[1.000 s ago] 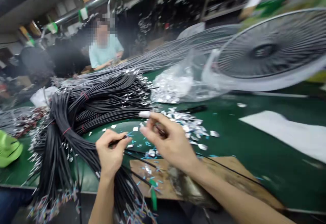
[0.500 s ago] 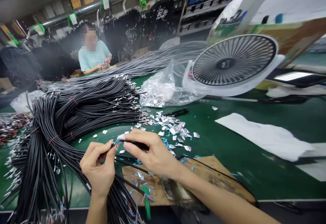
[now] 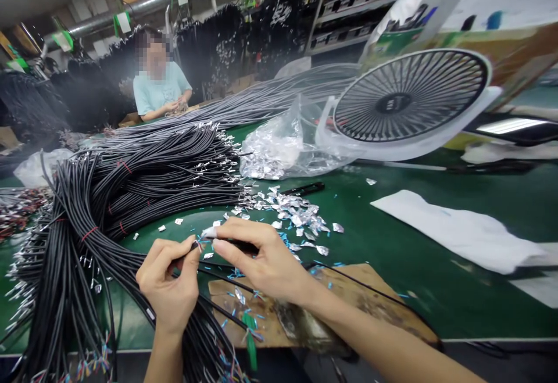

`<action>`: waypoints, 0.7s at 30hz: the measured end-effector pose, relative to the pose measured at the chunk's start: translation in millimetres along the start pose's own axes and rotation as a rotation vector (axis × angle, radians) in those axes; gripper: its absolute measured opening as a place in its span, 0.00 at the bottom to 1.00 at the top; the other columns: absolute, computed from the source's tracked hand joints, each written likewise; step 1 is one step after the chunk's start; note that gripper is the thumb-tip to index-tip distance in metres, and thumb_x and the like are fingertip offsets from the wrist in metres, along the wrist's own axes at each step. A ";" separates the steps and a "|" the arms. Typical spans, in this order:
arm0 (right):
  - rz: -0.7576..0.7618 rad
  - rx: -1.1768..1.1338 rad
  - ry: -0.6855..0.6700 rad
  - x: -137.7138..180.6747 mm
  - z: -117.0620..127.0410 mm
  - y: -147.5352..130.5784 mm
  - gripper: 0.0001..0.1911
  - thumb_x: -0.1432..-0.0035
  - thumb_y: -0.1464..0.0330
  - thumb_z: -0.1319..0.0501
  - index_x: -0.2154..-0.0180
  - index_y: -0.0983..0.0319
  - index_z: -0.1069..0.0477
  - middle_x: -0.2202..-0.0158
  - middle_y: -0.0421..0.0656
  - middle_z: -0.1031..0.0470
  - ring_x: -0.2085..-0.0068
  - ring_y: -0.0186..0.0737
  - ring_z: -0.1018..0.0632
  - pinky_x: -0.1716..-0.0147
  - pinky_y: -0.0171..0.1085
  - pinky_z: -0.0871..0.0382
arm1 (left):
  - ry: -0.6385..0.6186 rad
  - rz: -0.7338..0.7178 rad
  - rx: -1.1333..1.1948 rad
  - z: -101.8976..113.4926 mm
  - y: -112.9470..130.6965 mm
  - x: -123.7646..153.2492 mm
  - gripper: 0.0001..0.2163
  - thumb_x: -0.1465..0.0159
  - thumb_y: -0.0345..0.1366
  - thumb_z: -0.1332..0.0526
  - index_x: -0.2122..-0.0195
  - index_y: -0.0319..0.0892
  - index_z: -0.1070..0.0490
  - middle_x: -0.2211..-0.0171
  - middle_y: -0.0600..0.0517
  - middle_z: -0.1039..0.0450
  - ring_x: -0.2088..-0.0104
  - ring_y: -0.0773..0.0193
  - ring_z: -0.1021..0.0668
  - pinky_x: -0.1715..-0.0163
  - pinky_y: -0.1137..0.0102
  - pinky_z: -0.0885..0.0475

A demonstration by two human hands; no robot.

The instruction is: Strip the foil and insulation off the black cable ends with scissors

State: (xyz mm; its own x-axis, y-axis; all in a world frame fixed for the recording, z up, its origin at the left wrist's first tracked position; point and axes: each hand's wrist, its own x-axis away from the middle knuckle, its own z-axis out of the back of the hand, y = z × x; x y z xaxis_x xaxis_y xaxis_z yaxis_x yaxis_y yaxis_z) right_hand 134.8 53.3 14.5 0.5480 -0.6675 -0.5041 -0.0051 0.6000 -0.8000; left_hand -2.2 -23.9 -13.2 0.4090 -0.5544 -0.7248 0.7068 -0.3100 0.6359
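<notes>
My left hand pinches a black cable near its end, where thin coloured wires fan out between thumb and forefinger. Close by on the right, my right hand is closed around a slim black tool; its kind is mostly hidden under the fingers. White wrapping covers the tip of one right finger, which is at the wires. Below both hands, more black cables with bared coloured wire ends lie across the table edge and a worn brown board.
Large bundles of black cable fill the left. Foil scraps and blue wire bits lie ahead, beside a clear plastic bag. A fan stands at back right, near white paper. Across the table sits a person.
The camera view has shifted slightly. Both hands keep nearly the same position and grip at the wire ends.
</notes>
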 end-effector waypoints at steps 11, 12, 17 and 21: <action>-0.053 -0.036 -0.015 -0.8 -0.1 -1.2 0.11 0.42 0.73 0.43 0.69 0.63 0.22 0.75 0.43 0.25 0.73 0.35 0.28 0.72 0.34 0.33 | 0.013 -0.044 -0.001 -0.9 1.6 -1.4 0.10 0.47 0.22 0.35 0.67 0.45 0.24 0.75 0.58 0.31 0.75 0.72 0.29 0.78 0.77 0.36; -0.062 -0.034 -0.022 -1.3 0.0 -1.6 0.11 0.42 0.73 0.44 0.71 0.63 0.22 0.76 0.42 0.26 0.73 0.35 0.29 0.72 0.34 0.34 | 0.013 -0.049 0.000 -1.1 1.4 -1.3 0.11 0.47 0.22 0.35 0.67 0.45 0.24 0.75 0.58 0.31 0.75 0.72 0.29 0.78 0.77 0.36; -0.047 -0.011 -0.003 -2.5 0.3 -3.1 0.13 0.43 0.75 0.44 0.77 0.63 0.26 0.79 0.40 0.30 0.75 0.33 0.32 0.74 0.32 0.37 | 0.014 -0.092 -0.026 -1.9 3.0 -2.2 0.11 0.46 0.22 0.35 0.65 0.44 0.24 0.74 0.57 0.30 0.75 0.72 0.29 0.78 0.77 0.35; -0.036 0.001 0.008 -2.0 -0.1 -3.3 0.12 0.44 0.75 0.44 0.78 0.64 0.28 0.79 0.40 0.31 0.75 0.32 0.33 0.74 0.32 0.38 | 0.026 -0.139 -0.057 -2.6 4.8 -4.5 0.09 0.45 0.23 0.35 0.66 0.43 0.24 0.74 0.57 0.30 0.75 0.72 0.28 0.78 0.77 0.35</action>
State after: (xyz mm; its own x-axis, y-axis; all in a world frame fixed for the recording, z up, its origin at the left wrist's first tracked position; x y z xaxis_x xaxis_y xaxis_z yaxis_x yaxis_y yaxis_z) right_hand 133.6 52.6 18.2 0.5411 -0.6925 -0.4772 0.0159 0.5757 -0.8175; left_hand 0.9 -20.9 -7.5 0.3195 -0.4892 -0.8116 0.7887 -0.3375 0.5139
